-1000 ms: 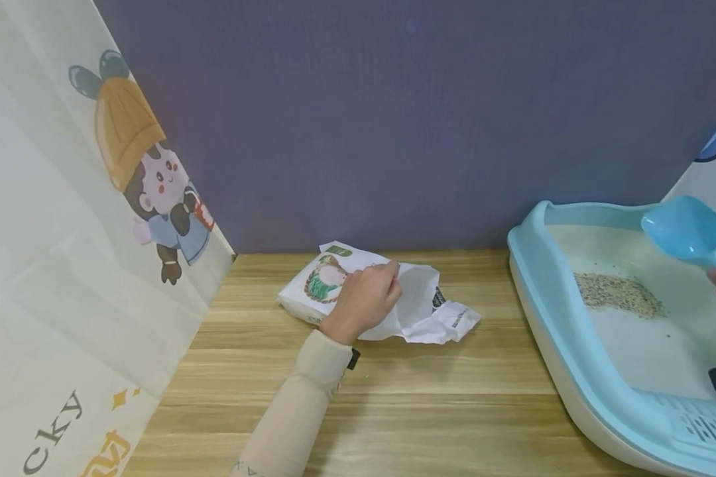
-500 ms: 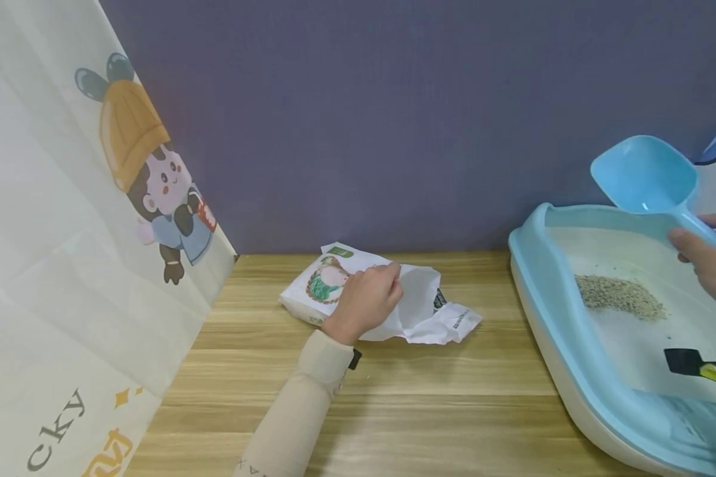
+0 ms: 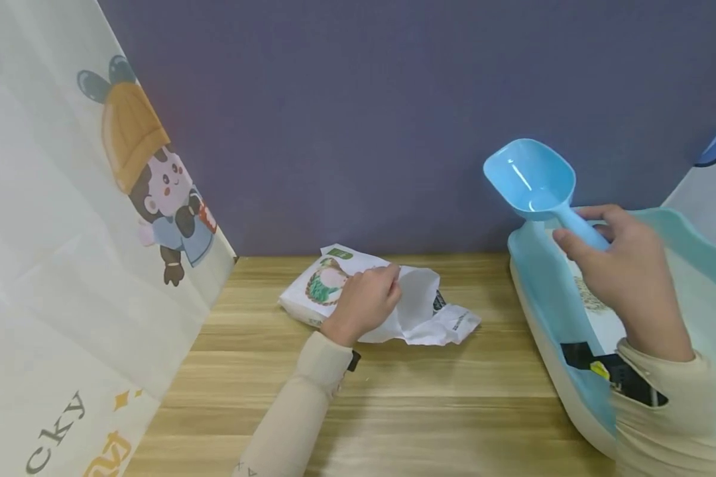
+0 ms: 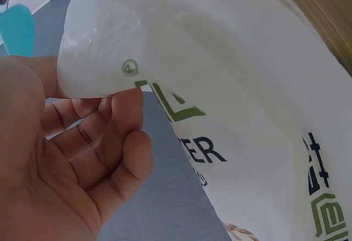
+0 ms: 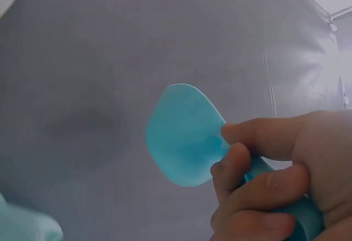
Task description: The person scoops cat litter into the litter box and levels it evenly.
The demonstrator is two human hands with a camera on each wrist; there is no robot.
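A white printed bag (image 3: 328, 285) lies on its side on the wooden table, its torn mouth facing right. My left hand (image 3: 366, 298) pinches the bag's upper edge; in the left wrist view the thumb is behind the plastic (image 4: 104, 43) and the fingers curl beneath it. Higher and to the right, my right hand (image 3: 635, 278) grips a light blue scoop (image 3: 531, 179) by its handle. The scoop's bowl shows no contents and points up and left. Below that hand stands a blue-rimmed litter box (image 3: 549, 291), with some grainy litter (image 3: 591, 298) partly hidden behind the arm.
The wooden table (image 3: 453, 411) runs beneath the bag and the litter box. A dark blue-grey panel (image 3: 334, 132) rises behind, and a white sheet with a cartoon figure (image 3: 155, 179) borders the left side.
My right hand has carried the scoop from the right edge leftward, over the litter box's left rim. My left hand keeps its hold on the bag, which has not moved.
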